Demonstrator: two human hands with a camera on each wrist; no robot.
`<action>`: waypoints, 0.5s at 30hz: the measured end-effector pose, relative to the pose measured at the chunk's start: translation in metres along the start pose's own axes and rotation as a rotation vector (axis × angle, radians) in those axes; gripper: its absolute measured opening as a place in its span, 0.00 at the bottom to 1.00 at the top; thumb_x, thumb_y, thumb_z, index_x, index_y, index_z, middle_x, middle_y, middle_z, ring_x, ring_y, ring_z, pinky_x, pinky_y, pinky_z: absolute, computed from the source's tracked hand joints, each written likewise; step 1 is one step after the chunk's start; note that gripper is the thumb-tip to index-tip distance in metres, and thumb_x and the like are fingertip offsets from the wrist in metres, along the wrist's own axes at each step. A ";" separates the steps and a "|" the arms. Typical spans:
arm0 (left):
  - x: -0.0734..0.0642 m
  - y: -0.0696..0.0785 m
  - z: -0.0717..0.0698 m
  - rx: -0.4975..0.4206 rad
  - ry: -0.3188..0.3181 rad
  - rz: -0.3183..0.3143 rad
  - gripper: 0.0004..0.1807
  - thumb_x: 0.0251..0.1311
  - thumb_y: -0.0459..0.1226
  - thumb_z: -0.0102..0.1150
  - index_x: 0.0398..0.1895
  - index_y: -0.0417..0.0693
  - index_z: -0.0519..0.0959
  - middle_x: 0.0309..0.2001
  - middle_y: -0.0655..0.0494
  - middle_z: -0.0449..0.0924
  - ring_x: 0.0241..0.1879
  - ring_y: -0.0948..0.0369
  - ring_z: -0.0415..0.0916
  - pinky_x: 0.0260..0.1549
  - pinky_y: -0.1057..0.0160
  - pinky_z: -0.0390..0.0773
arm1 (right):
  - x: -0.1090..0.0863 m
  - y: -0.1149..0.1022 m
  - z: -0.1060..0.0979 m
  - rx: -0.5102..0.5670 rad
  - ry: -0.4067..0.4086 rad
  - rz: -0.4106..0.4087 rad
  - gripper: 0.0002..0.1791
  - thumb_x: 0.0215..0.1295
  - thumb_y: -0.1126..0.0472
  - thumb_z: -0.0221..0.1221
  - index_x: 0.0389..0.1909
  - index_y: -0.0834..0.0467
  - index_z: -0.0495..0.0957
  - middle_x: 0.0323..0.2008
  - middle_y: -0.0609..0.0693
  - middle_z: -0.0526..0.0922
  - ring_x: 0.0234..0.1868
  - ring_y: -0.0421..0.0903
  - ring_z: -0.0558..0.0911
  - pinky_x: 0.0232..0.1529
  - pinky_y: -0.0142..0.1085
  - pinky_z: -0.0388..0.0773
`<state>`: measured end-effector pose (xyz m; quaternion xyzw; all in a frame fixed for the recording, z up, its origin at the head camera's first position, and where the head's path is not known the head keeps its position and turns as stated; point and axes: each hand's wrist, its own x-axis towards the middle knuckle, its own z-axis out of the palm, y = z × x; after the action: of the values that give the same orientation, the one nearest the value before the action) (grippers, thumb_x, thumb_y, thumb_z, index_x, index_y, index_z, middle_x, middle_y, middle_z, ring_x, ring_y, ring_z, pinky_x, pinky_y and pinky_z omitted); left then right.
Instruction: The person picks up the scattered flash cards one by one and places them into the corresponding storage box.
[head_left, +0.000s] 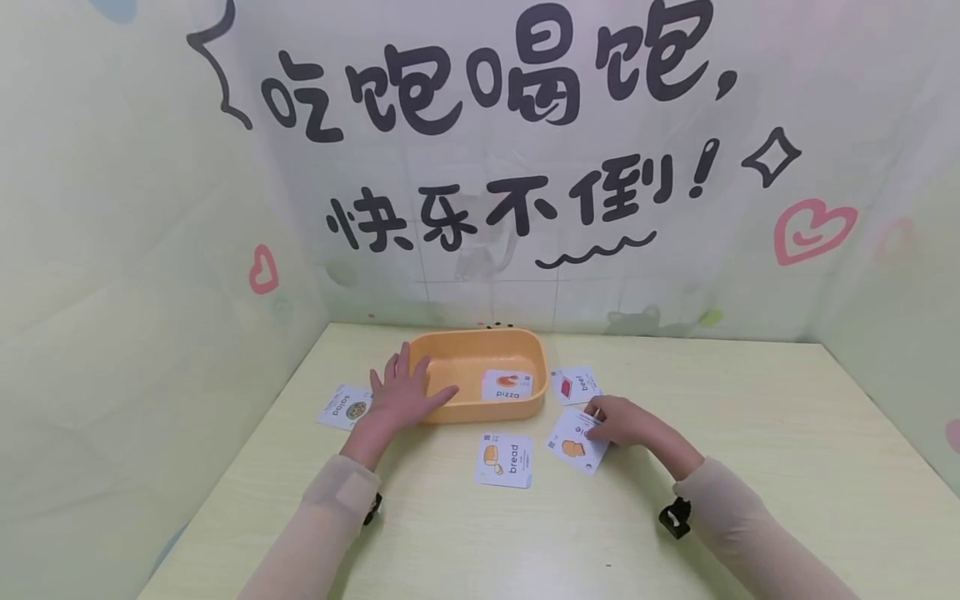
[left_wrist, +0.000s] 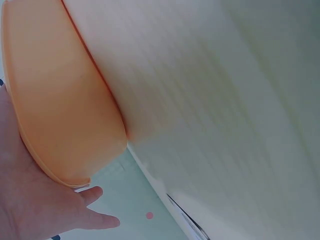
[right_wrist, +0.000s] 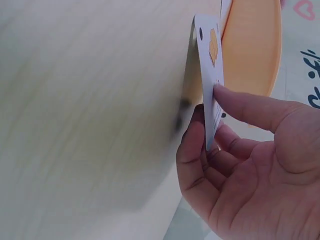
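Observation:
My left hand (head_left: 405,396) lies over the near left corner of an orange plastic basket (head_left: 480,410), fingers spread and straight. The left wrist view has that hand (left_wrist: 45,200) against the basket's rim (left_wrist: 32,155). Inside the basket is a card marked "pizza" (head_left: 507,384). To its right, my right hand (head_left: 621,419) pinches a white picture card (head_left: 576,446) with an orange-brown food drawing. In the right wrist view the thumb presses one face of this card (right_wrist: 209,65) and curled fingers back the other, the card seen nearly edge-on.
A "beef" card (head_left: 576,385) lies right of the basket, partly behind the held card. The "bread" card (head_left: 504,460) lies in front of the basket. A "salad" card (head_left: 345,407) is at the left, beside my left hand. Printed curtains (head_left: 480,292) enclose the pale table (head_left: 712,392).

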<state>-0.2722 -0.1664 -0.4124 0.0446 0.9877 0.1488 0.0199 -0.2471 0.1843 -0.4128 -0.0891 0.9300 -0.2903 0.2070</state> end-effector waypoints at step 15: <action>-0.001 0.000 -0.001 0.002 0.004 0.002 0.50 0.62 0.67 0.48 0.77 0.43 0.56 0.80 0.36 0.33 0.78 0.35 0.39 0.69 0.24 0.37 | 0.003 0.003 -0.013 0.162 0.045 -0.071 0.13 0.67 0.67 0.58 0.48 0.70 0.76 0.39 0.58 0.81 0.34 0.44 0.78 0.32 0.35 0.80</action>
<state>-0.2710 -0.1665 -0.4113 0.0452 0.9878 0.1476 0.0179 -0.2554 0.1926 -0.4057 -0.0986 0.9041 -0.3739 0.1821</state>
